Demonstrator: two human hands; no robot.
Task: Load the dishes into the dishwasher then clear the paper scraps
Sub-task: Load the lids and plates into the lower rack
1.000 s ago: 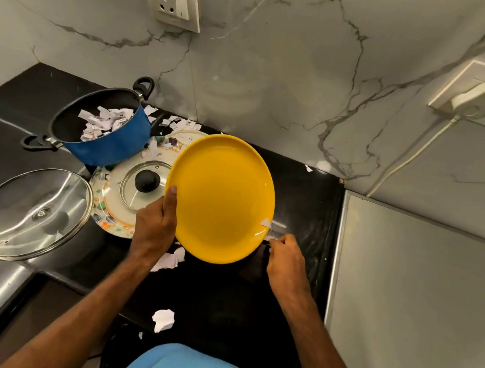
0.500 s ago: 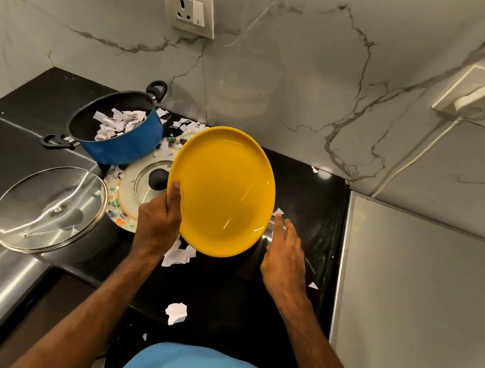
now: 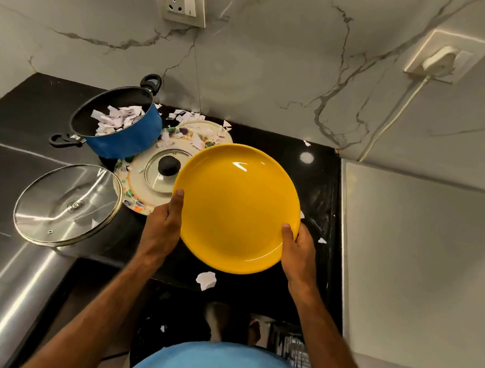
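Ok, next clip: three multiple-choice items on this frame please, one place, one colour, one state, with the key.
1. The small lid with the black knob rests on: A the patterned plate; B a stove; C the floor.
2. The held plate, gripped by the left hand and the right hand, is: A white; B yellow; C green.
3. The blue pot is: A covered; B uncovered and empty; C uncovered, holding paper scraps.
Key: 1 A, patterned rim shows round the lid; 2 B, its whole face is yellow; 3 C, white scraps lie in its open mouth.
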